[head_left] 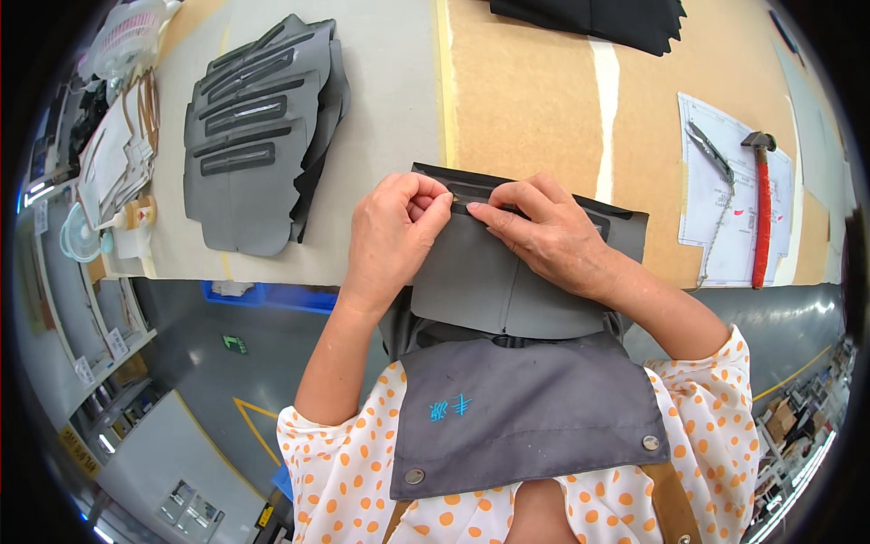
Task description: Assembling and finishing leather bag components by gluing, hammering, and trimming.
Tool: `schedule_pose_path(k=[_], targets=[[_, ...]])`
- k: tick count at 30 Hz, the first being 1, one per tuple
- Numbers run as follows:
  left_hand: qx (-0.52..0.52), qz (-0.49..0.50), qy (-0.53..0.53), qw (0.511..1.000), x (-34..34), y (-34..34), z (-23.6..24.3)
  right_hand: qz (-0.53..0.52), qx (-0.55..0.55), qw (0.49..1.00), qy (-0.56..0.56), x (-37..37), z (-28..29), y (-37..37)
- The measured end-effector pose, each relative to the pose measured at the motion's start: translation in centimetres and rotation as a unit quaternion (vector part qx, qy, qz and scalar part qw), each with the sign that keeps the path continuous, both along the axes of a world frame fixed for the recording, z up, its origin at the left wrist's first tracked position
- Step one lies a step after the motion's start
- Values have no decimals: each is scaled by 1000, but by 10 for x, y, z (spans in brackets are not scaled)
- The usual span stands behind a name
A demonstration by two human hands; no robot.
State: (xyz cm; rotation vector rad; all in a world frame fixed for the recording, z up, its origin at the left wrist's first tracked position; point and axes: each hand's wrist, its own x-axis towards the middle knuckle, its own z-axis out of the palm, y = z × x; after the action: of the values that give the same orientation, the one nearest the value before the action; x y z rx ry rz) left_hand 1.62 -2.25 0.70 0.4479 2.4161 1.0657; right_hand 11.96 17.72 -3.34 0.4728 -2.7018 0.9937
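A grey panel [507, 295] with a black strip along its far edge lies in front of me, its near end hanging over the table edge. My left hand [399, 222] is closed at the panel's far left part, thumb and forefinger pinched together. A tiny yellowish bit shows at those fingertips, too small to name. My right hand [548, 227] grips the panel beside them, its thumb and bent fingers pressed on the dark band. The fingers cover much of that band.
To the left lies a stack of grey panels [240, 204] with dark-framed slots. Paper patterns [118, 163] and a small glue bottle [136, 215] sit farther left. At right, a red-handled hammer [762, 218] and a slim grey tool [711, 152] rest on a printed sheet [729, 227]. Black pieces [594, 20] lie at the back.
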Motion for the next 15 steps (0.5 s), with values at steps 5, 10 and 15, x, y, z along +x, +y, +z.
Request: schedule_pose_path(k=[5,10,15], targets=[[-16,7,-2,1000,-2,3,1,-1,12,1000,17,0,-5,0],[-34,40,-46,998,-5,1,-3,2,8,1000,18,0,-3,-2],[21,36,-169,985,-26,-3,2,18,19,999,46,-4,-3,0]])
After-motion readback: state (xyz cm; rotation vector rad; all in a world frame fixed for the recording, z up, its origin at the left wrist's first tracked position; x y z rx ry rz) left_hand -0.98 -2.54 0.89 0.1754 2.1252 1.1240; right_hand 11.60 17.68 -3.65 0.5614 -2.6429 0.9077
